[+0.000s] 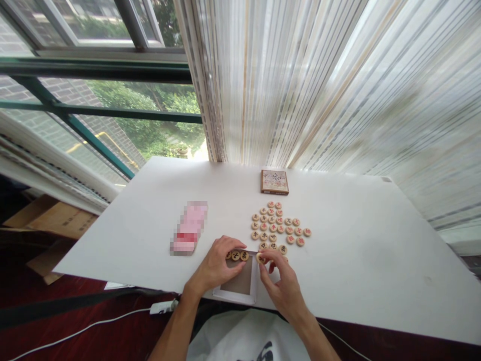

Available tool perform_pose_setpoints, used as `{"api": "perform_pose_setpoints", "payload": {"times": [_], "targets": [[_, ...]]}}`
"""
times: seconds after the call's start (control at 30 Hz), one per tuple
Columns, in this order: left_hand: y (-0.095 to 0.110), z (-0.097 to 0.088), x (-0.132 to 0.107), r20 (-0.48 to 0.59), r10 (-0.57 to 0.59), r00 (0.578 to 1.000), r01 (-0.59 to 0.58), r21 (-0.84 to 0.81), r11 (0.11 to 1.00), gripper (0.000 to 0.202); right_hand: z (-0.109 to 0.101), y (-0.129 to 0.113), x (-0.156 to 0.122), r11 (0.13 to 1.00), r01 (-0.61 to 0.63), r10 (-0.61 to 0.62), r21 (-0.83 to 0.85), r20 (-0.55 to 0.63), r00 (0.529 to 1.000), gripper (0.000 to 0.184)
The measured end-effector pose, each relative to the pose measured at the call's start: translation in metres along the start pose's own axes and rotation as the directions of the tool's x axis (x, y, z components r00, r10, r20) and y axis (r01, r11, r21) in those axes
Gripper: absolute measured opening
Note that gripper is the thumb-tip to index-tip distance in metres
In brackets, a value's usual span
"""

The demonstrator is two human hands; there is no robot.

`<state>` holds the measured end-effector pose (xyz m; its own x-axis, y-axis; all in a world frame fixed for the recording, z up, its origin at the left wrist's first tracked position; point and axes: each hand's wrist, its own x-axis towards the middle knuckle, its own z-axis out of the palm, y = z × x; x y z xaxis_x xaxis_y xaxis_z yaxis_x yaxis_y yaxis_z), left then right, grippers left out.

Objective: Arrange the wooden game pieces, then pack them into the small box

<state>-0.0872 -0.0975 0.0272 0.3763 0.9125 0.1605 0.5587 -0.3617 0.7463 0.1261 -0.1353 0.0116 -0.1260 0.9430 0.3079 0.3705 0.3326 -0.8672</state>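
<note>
Round wooden Chinese chess pieces (235, 255) stand in a row along the far end of a shallow open box (252, 286) at the table's near edge. My left hand (220, 263) curves around this row, forefinger on the far side and thumb on the near side, partly hiding the pieces. Just right of the box, my right hand (280, 278) pinches a single Chinese chess piece (260, 258) between thumb and fingers. Beyond it lie many loose pieces (273, 228) with black or red characters, spread flat on the table. My right fingers partly cover the nearest ones.
A printed square box (275, 181) lies at the back of the white table (361, 250). To the left is a blurred pink item (190, 228). Striped curtains (270, 80) and a window border the far side. A white cable (93, 323) runs below the table.
</note>
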Motion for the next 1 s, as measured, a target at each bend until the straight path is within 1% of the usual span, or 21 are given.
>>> {"api": "perform_pose_setpoints", "payload": {"times": [0.07,0.13,0.2,0.27,0.37,0.5,0.63,0.83,1.0], "targets": [[0.003,-0.001,-0.002,0.009,-0.005,1.0,0.005,0.009,1.0,0.035,0.002,0.001,-0.001,1.0,-0.012,0.012,0.013,0.003,1.0,0.021],[0.004,-0.002,-0.005,0.013,-0.01,1.0,0.01,0.015,1.0,0.043,0.004,0.001,-0.003,0.999,-0.024,0.024,0.028,0.007,1.0,0.023],[0.004,-0.003,-0.008,0.012,-0.018,1.0,0.018,0.015,1.0,0.05,0.007,0.002,-0.005,0.999,-0.029,0.029,0.03,0.015,0.999,0.024],[0.002,-0.004,-0.011,0.014,-0.025,1.0,0.025,0.008,1.0,0.053,0.008,0.002,-0.007,0.999,-0.035,0.035,0.021,0.029,0.999,0.024],[-0.002,-0.004,-0.012,0.02,-0.024,1.0,0.024,0.0,1.0,0.051,0.01,0.002,-0.009,0.999,-0.046,0.045,0.016,0.03,0.999,0.024],[-0.004,-0.003,-0.011,0.033,-0.019,0.999,0.019,-0.001,1.0,0.048,0.01,0.004,-0.011,0.999,-0.052,0.052,0.01,-0.008,0.999,0.023],[-0.003,-0.003,-0.011,0.022,-0.022,1.0,0.022,0.012,1.0,0.049,0.01,0.005,-0.012,0.997,-0.07,0.07,0.013,-0.001,0.998,0.023],[0.006,-0.005,-0.009,0.022,0.002,1.0,-0.003,0.069,0.998,0.042,0.013,0.008,-0.012,0.997,-0.073,0.073,0.003,0.015,0.997,0.024],[0.017,-0.008,-0.007,-0.043,0.048,0.998,-0.045,0.073,0.996,0.033,0.013,0.008,-0.009,0.997,-0.074,0.074,-0.002,0.003,0.997,0.023]]}}
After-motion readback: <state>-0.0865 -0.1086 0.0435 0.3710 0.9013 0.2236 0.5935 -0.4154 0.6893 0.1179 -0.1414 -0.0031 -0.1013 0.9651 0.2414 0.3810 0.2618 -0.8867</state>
